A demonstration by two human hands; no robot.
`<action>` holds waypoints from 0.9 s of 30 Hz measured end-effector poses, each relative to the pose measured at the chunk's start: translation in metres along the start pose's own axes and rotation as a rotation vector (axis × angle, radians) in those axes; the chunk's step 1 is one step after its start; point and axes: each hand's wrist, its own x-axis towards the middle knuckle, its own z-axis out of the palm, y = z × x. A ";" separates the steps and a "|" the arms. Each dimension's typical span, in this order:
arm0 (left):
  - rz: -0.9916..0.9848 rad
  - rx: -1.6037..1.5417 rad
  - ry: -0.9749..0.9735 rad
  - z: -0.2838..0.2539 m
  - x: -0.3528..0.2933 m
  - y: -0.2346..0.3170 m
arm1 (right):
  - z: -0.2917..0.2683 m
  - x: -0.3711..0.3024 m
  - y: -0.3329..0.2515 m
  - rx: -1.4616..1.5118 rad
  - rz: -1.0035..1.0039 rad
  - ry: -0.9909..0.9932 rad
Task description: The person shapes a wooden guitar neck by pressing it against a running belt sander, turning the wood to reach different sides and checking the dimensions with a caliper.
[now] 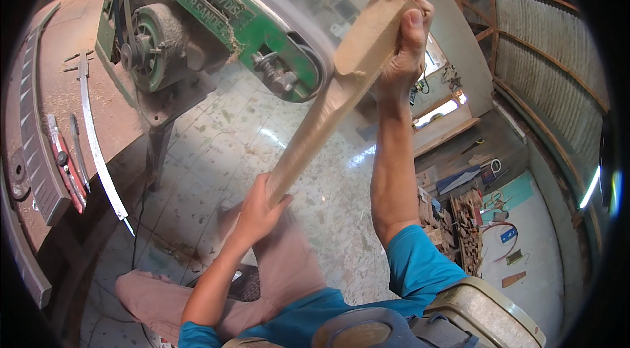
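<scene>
The left hand (259, 207) grips the narrow lower end of a long wooden piece (341, 95) while the right hand (403, 40) clasps its broad upper end beside the green belt sander (216, 26).

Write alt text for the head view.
Both hands hold a long shaped wooden piece against a green belt sander: right hand grips the wide top end, left hand the narrow lower end. A dusty workbench with tools stands left.

tan wooden piece (341, 99), green belt sander (216, 20)
</scene>
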 end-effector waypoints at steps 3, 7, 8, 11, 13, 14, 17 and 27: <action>-0.033 -0.034 0.045 0.006 -0.003 -0.009 | 0.001 -0.003 0.002 0.022 -0.053 0.038; 0.025 0.113 0.177 0.009 -0.003 -0.015 | -0.004 -0.009 0.008 0.118 -0.037 0.036; 0.053 0.136 0.202 0.011 -0.004 -0.017 | -0.006 -0.010 0.009 0.120 -0.032 0.013; 0.107 0.190 0.269 0.016 -0.005 -0.022 | -0.002 -0.013 0.007 0.256 0.004 -0.002; 0.104 0.208 0.305 0.017 -0.006 -0.023 | 0.000 -0.015 0.008 0.351 -0.004 0.025; 0.109 0.211 0.307 0.016 -0.006 -0.023 | 0.000 -0.016 0.008 0.395 -0.011 0.038; 0.125 0.218 0.315 0.014 -0.005 -0.022 | -0.001 -0.019 0.009 0.385 -0.011 0.039; 0.100 0.165 0.262 0.007 -0.002 -0.025 | 0.005 -0.013 0.010 0.347 -0.002 0.107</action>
